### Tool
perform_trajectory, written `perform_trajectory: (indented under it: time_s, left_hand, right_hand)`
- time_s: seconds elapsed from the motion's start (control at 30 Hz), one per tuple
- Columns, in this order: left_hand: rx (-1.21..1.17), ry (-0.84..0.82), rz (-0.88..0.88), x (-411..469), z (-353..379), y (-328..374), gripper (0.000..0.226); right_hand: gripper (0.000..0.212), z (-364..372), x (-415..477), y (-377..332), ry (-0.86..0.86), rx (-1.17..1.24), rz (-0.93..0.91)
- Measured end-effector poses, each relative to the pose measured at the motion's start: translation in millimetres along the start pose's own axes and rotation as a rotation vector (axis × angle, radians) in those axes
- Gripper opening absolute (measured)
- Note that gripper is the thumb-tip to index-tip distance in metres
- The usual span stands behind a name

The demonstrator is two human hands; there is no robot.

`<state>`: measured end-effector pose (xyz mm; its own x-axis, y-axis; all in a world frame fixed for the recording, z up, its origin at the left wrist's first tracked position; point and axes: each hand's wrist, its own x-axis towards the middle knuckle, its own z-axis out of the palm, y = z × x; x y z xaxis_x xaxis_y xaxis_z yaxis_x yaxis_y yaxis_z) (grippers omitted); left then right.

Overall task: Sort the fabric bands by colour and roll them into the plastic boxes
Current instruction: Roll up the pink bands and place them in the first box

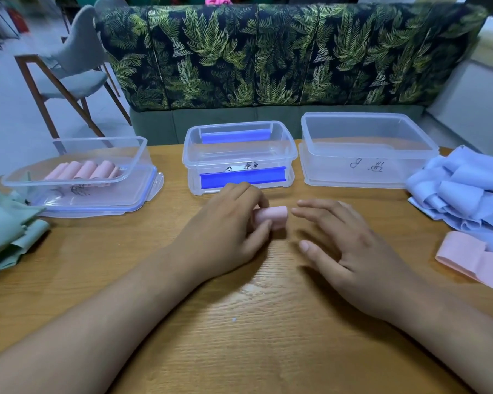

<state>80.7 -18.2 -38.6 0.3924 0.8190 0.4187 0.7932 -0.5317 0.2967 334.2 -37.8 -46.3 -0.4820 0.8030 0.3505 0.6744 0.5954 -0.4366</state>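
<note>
My left hand (228, 226) grips a rolled pink band (273, 216) on the wooden table (239, 322), thumb and fingers curled round it. Just right of the roll, my right hand (345, 245) hovers with fingers spread and holds nothing. Three clear plastic boxes stand in a row behind. The left box (80, 166) holds several pink rolls. Nothing lies inside the middle box (239, 157), which has blue clips, or the right box (365, 149). Loose blue bands (464, 194) are heaped at the right, a flat pink band (473, 260) below them, and green bands (6, 228) at the left.
A sofa with a leaf print (282, 55) runs behind the table. A grey chair with wooden legs (71, 75) stands at the back left. The left box sits on its lid (103, 206).
</note>
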Motion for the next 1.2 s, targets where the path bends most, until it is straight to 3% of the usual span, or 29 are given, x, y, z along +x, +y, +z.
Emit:
perform_trajectory:
  time_s: [0.23, 0.33, 0.47, 0.63, 0.73, 0.83, 0.9, 1.0, 1.1, 1.2]
  left_hand:
    - [-0.247, 0.101, 0.055, -16, -6, 23, 0.021]
    - [-0.326, 0.116, 0.081, -17, -5, 28, 0.022]
    - [-0.449, 0.19, 0.029, -20, -3, 33, 0.039]
    - [-0.446, 0.187, 0.045, -18, -6, 38, 0.029]
    - [-0.488, 0.162, 0.017, -20, -5, 37, 0.045]
    - [-0.515, 0.05, 0.036, -23, -4, 34, 0.083]
    - [-0.472, -0.026, 0.073, -24, -4, 33, 0.098]
    - [-0.464, -0.043, 0.103, -23, -3, 36, 0.093]
    - [-0.445, 0.026, 0.138, -21, -4, 39, 0.074]
    - [-0.458, 0.021, 0.12, -21, -4, 41, 0.072]
  right_hand:
    - [0.031, -9, -1, -7, 0.172, 0.099, -0.048]
    - [0.027, -9, -1, -9, 0.195, 0.035, -0.123]
    - [0.022, -12, -2, -12, 0.219, 0.005, -0.116]
    - [0.029, -11, -3, -22, 0.17, 0.081, -0.128]
    - [0.025, -13, -4, -27, 0.054, 0.411, 0.04]
    - [0.028, -12, 0, -29, -0.07, 1.089, 0.37]
    - [0.036, -9, 1, -28, -0.176, 1.401, 0.521]
    - [0.04, -6, 1, -32, -0.301, 1.5, 0.505]
    - [0.038, -5, 0, -34, -0.338, 1.551, 0.503]
    - [0.039, -2, 0, -31, -0.341, 1.549, 0.515]
